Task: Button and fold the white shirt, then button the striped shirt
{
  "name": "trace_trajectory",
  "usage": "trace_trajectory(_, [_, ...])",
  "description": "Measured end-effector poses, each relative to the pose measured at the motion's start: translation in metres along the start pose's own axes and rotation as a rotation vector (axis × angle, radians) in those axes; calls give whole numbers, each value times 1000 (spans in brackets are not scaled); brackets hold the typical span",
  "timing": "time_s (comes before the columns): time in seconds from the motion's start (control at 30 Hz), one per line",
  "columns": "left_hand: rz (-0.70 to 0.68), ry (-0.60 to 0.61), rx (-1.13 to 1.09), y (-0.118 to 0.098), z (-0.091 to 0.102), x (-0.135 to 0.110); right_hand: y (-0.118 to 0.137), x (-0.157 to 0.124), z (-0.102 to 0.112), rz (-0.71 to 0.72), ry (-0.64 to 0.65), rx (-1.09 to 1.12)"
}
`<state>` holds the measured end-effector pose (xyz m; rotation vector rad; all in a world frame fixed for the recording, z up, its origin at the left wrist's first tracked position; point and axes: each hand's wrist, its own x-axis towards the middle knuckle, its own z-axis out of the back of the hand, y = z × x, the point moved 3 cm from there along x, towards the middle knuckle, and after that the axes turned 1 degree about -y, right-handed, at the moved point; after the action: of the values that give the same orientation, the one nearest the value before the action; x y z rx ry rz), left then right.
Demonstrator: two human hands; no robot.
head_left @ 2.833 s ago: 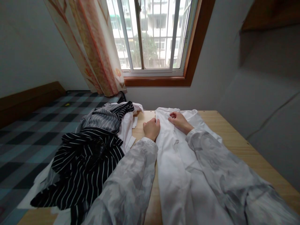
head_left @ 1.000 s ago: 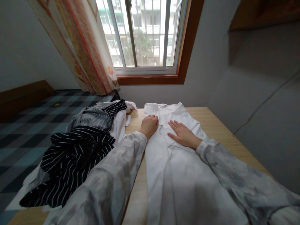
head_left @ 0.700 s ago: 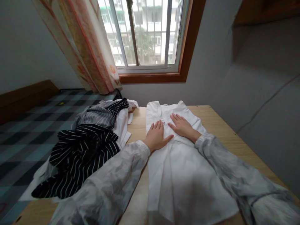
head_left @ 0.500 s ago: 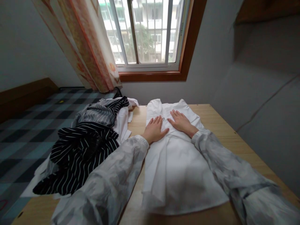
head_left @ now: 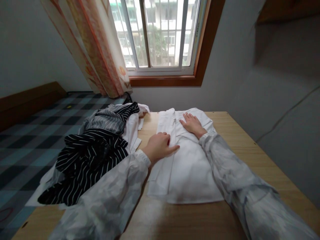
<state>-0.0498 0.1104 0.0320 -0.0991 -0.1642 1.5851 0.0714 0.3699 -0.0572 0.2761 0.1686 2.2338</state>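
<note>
A white garment (head_left: 195, 173), perhaps a shirt, lies spread lengthwise on the wooden table (head_left: 240, 143), with creases across its upper half and a long folded strip down its left side. My right hand (head_left: 193, 125) rests palm down on the upper part, fingers out straight. Lower down, at the garment's left edge, is my left hand (head_left: 161, 146); its fingers are bent and the thumb sticks out to the right over the cloth. Nothing shows in its grasp, and whether it touches the fabric is unclear.
Left on the table sits a heap of clothes with a black striped garment (head_left: 92, 160) and white cloth (head_left: 131, 131). A bed with a checked sheet (head_left: 22, 143) adjoins on the left. Behind are a curtain (head_left: 97, 50), a window (head_left: 162, 43) and walls.
My left hand has moved toward me and its fingers have bent. My right hand stays on the upper part. The garment's lower hem now lies farther from me, and its top is flatter.
</note>
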Motion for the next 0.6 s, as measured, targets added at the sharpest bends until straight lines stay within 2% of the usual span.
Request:
trace_trajectory(0.17, [27,158,80,-6,8,-25,0,7,-2,-87,-17,21])
trace_trajectory(0.3, [132,151,68,1,8,-24,2,10,3,-147,-113,28])
trace_trajectory(0.37, [163,135,66,7,8,-23,5,8,8,-111,-205,67])
trace_trajectory(0.4, [171,138,67,11,10,-23,9,5,11,-54,-248,115])
trace_trajectory(0.47, [163,189,65,18,14,-24,20,-3,15,150,-296,276])
trace_trajectory(0.53, [135,282,57,24,19,-25,34,-15,19,393,-302,450])
trace_trajectory(0.6, [90,385,36,29,24,-26,46,-26,20,567,-287,555])
